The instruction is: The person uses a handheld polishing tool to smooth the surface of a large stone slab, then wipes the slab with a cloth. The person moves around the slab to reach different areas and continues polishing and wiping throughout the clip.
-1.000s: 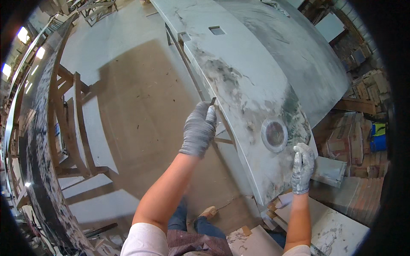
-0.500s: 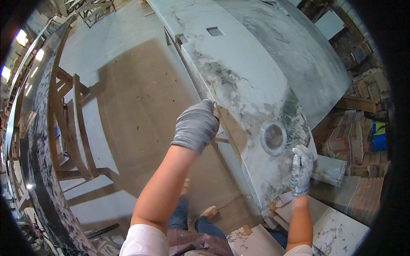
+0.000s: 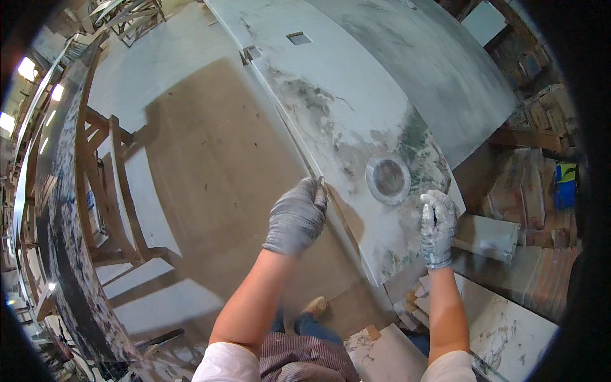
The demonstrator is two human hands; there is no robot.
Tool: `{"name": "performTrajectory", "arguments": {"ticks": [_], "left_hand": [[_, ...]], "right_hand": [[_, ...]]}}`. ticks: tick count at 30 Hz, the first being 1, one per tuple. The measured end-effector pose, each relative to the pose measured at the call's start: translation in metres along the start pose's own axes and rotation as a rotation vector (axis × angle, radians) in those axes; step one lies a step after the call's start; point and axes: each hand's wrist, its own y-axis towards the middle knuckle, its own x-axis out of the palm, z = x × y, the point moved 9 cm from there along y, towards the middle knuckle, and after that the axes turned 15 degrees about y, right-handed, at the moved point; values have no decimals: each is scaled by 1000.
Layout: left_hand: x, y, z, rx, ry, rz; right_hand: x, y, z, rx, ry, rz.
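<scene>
A large pale stone slab (image 3: 356, 95) with grey smears lies in front of me, a round hole (image 3: 388, 177) near its close end. My left hand (image 3: 298, 215), in a grey glove, is closed on a small thin tool pressed against the slab's left edge. My right hand (image 3: 436, 226), in a white-and-grey glove, rests closed at the slab's near right corner and seems to grip something dark; what it is I cannot make out.
A brown floor (image 3: 210, 159) stretches to the left. Wooden A-frame racks (image 3: 105, 184) hold dark speckled slabs at the far left. Cut stone pieces (image 3: 490, 235) and stacked offcuts (image 3: 534, 191) lie to the right. My shoe (image 3: 315, 307) shows below.
My left hand has slid down along the slab's left edge toward me. My right hand has stayed at the near right corner.
</scene>
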Motion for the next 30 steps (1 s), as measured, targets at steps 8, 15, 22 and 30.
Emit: {"name": "performTrajectory", "arguments": {"ticks": [8, 15, 22, 30], "left_hand": [[30, -46, 8, -46, -21, -16], [45, -79, 18, -7, 15, 14], [60, -110, 31, 34, 33, -18], [79, -158, 43, 236, 18, 21]], "right_hand": [[-4, -2, 4, -26, 11, 57], [-3, 1, -3, -76, -25, 54], [-5, 0, 0, -80, 12, 86], [-5, 3, -7, -104, 11, 84]]}}
